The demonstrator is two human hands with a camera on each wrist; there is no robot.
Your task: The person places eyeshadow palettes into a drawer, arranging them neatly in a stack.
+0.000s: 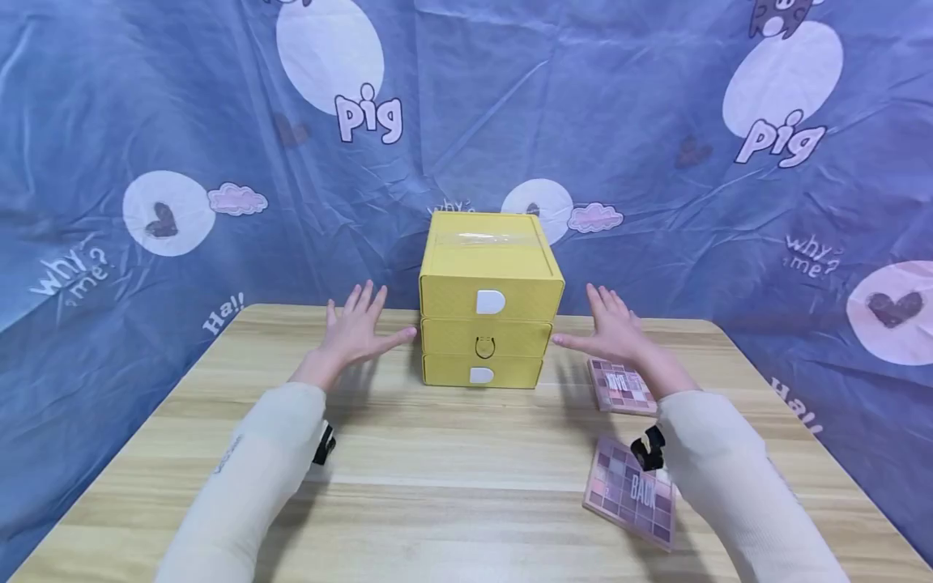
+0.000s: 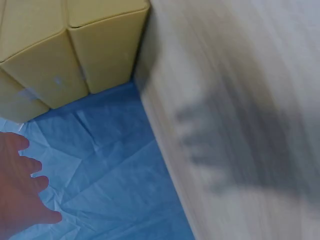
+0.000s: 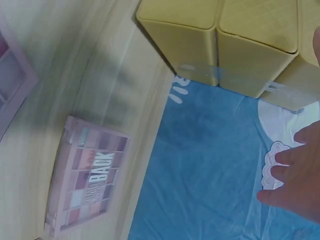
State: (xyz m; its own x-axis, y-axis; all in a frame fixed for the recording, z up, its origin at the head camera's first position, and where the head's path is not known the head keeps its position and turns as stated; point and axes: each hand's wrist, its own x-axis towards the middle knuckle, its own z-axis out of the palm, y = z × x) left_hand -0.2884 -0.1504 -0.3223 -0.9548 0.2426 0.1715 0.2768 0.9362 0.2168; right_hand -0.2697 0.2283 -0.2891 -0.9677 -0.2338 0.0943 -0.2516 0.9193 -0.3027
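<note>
A yellow box with three stacked drawers [image 1: 484,300] stands at the back middle of the table, white tabs on its top and bottom drawers and a smile drawn on the middle one. My left hand [image 1: 357,332] hovers left of it, fingers spread and thumb pointing at its side. On the right, my right hand [image 1: 612,328] mirrors this, thumb close to the box's right side. Both hands hold nothing. In the left wrist view the left hand [image 2: 22,185] shows at the lower left; in the right wrist view the right hand [image 3: 295,175] is beside the drawers [image 3: 255,45].
Two pink eyeshadow palettes lie on the table's right: one palette [image 1: 619,387] below the right hand, another palette [image 1: 634,494] nearer the front by the right forearm. A blue printed cloth [image 1: 466,105] hangs behind the wooden table [image 1: 437,486].
</note>
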